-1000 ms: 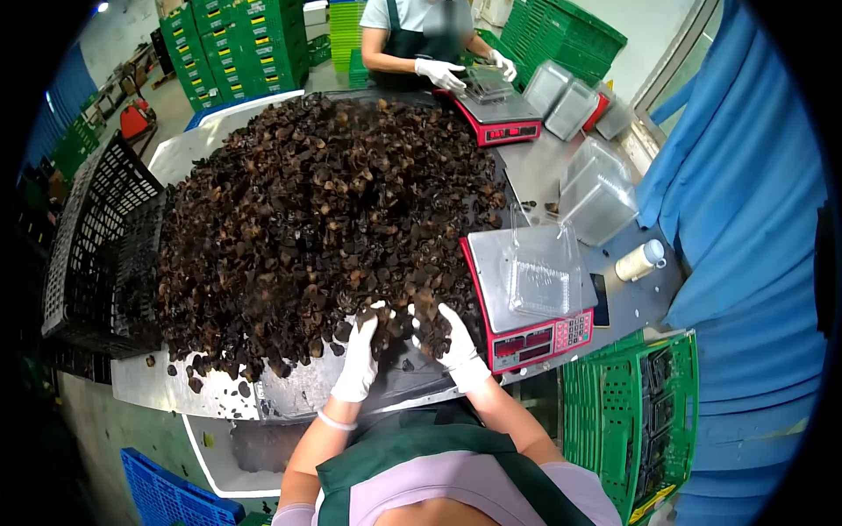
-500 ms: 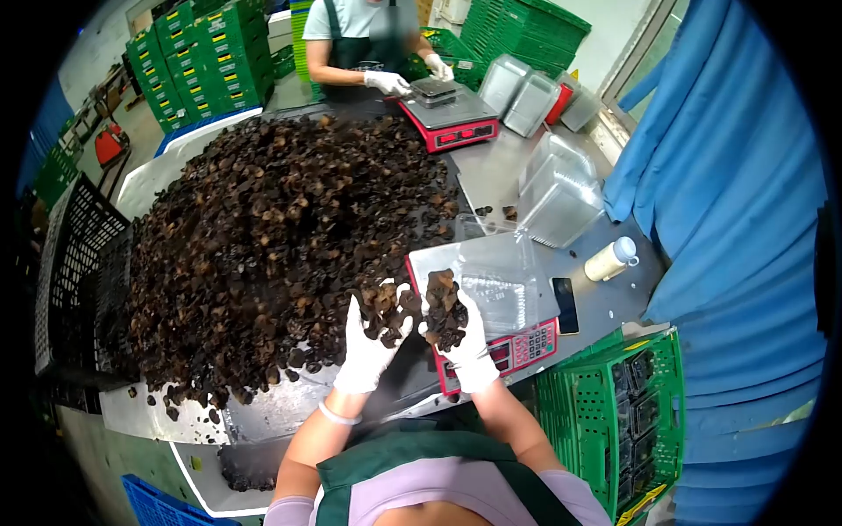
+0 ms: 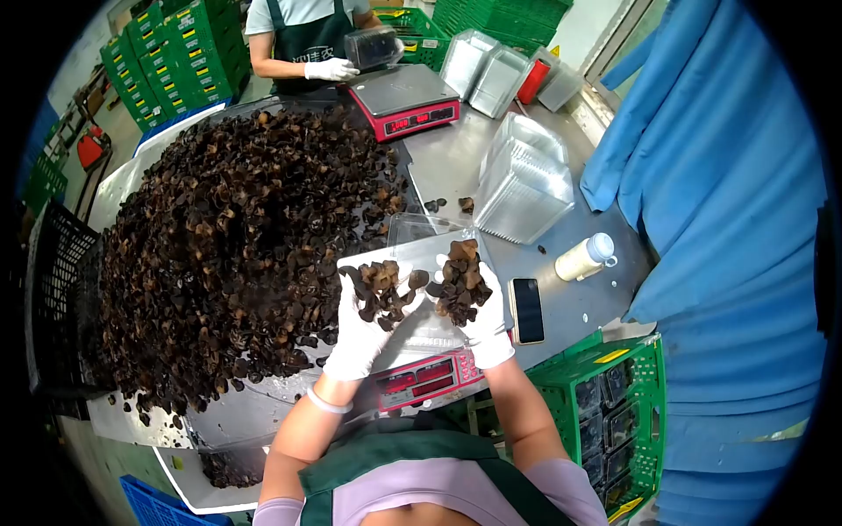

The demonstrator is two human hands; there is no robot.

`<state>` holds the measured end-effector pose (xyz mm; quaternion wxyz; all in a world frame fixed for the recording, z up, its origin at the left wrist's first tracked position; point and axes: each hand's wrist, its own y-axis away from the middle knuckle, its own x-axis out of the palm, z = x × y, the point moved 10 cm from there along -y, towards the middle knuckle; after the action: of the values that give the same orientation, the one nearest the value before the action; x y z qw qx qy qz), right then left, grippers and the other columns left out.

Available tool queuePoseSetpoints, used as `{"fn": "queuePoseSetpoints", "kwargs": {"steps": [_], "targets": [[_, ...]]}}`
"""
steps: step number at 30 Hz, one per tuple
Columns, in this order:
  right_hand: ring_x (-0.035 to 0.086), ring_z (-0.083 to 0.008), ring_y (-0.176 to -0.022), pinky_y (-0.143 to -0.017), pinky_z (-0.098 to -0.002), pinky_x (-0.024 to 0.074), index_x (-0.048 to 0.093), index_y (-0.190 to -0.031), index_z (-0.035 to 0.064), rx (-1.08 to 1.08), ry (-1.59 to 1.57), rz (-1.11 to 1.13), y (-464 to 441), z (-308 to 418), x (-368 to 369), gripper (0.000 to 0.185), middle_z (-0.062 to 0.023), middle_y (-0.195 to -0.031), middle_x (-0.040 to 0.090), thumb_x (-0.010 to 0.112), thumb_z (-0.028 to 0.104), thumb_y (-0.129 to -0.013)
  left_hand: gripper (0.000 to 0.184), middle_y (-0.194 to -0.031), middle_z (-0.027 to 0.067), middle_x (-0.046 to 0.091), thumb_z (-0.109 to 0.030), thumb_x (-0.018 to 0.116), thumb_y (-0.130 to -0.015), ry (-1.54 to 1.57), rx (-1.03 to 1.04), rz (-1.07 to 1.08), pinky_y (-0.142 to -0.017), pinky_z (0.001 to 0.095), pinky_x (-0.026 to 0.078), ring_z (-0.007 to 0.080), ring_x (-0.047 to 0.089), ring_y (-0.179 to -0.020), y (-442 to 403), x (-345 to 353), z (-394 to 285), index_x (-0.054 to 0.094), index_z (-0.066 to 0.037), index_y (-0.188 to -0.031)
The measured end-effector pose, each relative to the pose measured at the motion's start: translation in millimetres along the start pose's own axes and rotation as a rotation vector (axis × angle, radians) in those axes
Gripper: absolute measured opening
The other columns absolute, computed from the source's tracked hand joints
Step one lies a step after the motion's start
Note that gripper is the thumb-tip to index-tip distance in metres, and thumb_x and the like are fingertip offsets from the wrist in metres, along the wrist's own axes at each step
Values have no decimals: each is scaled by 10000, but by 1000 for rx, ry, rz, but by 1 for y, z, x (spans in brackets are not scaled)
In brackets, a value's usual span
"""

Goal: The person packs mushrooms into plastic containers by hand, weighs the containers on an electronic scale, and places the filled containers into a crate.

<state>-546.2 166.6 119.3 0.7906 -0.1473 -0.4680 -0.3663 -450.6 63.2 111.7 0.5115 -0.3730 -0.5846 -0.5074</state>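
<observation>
Left hand [image 3: 355,340]: white glove; fingers curled about the left clump [image 3: 381,282] of dark pieces, thumb and fingertips kept apart by it. Right hand [image 3: 491,323]: white glove; fingers wrapped round the right clump [image 3: 460,279], its long axis running near to far; the two hands a little apart, both clumps above the scale [image 3: 358,262].

Box [image 3: 429,338]: clear plastic, on the scale's plate; lid [image 3: 414,230] spread to the far side; base and lid together run near to far; the base's own long axis hard to tell behind the hands. Relation to grip: base below and between the hands, seemingly more to the right; right hand apparently nearer, left hand by the plate's left edge; height of either clump above it cannot be told.

Pile [image 3: 246,232]: dark pieces, left of the hands, broad on the table [image 3: 561,302]; black crate [image 3: 54,298] at its left.

Right side: phone [image 3: 527,309], flat, just beside the right hand; bottle [image 3: 581,259] to its right; stack [image 3: 529,188] of clear boxes, farther off; green crate [image 3: 651,430], near right, with filled boxes [image 3: 605,425].

Far side: far scale [image 3: 405,91], display lit red; behind it, a co-worker [image 3: 298,39] in white gloves, holding a far box [image 3: 368,49].
</observation>
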Motion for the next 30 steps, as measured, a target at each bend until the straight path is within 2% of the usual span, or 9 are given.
{"fn": "queuePoseSetpoints", "kwargs": {"steps": [2, 10, 12, 15, 17, 19, 25, 27, 30], "targets": [[635, -309, -974, -798, -448, 564, 478, -1272, 14, 14, -92, 10, -5, 1, -17, 449, -187, -1161, 598, 385, 338, -976, 686, -1292, 235, 497, -608, 350, -940, 8, -7, 45, -1022, 608, 370, 423, 488, -1200, -2, 5, 5, 456, -20, -1275], [595, -307, -1072, -877, -439, 529, 450, -1317, 4, 217, -209, 238, -9, -1, -18, 476, -203, -1203, 578, 425, 323, -964, 632, -1281, 224, 506, -561, 346, -960, 8, 49, 10, -1024, 603, 366, 410, 484, -1212, -5, 1, 11, 454, -30, -1286], [590, -288, -1088, -933, -409, 495, 454, -1307, -13, 168, 132, 118, -2, 9, -13, 458, -201, -1226, 571, 461, 275, -951, 602, -1292, 180, 513, -525, 367, -967, -519, 164, -145, -1005, 558, 402, 345, 508, -1201, 2, -10, -1, 447, -35, -1308], [603, -240, -1060, -951, -361, 474, 508, -1229, -31, 116, 423, 11, -4, 12, -34, 386, -175, -1183, 599, 499, 210, -928, 638, -1318, 146, 517, -520, 440, -943, -725, 178, -37, -1067, 463, 360, 284, 476, -1251, 6, -7, 1, 436, -25, -1345], [612, -222, -1032, -934, -344, 476, 538, -1185, -33, 55, 473, -32, -5, 14, -38, 355, -162, -1155, 613, 523, 197, -914, 670, -1352, 138, 495, -531, 459, -939, -761, 176, 71, -1099, 419, 318, 259, 426, -1294, 7, 1, 5, 413, -19, -1368], [611, -222, -1035, -930, -343, 476, 534, -1189, -33, 66, 481, -16, 0, 16, -28, 362, -160, -1155, 614, 536, 194, -907, 707, -1365, 136, 487, -546, 455, -938, -752, 319, -46, -1111, 395, 298, 237, 410, -1297, 2, -24, -10, 393, 4, -1378], [611, -218, -1030, -914, -337, 474, 514, -1209, -42, 28, 565, 98, 4, 16, -19, 402, -144, -1129, 618, 566, 221, -908, 736, -1399, 166, 440, -558, 413, -950, -875, 228, -78, -1107, 423, 281, 259, 383, -1321, 0, -5, -3, 334, 25, -1391], [612, -210, -1011, -908, -334, 470, 505, -1224, -39, -114, 807, 240, 9, 25, 9, 441, -135, -1115, 619, 573, 266, -911, 690, -1384, 168, 458, -517, 414, -964, -889, 295, -122, -1108, 426, 279, 258, 383, -1328, 2, -4, -7, 341, 27, -1382], [614, -183, -979, -884, -296, 466, 567, -1140, -27, -91, 919, 219, 15, 26, 12, 300, -105, -1071, 635, 574, 161, -906, 622, -1401, 180, 437, -354, 509, -953, -1100, 214, -34, -1127, 400, 248, 253, 374, -1340, 4, 13, -1, 320, 39, -1395]]}}
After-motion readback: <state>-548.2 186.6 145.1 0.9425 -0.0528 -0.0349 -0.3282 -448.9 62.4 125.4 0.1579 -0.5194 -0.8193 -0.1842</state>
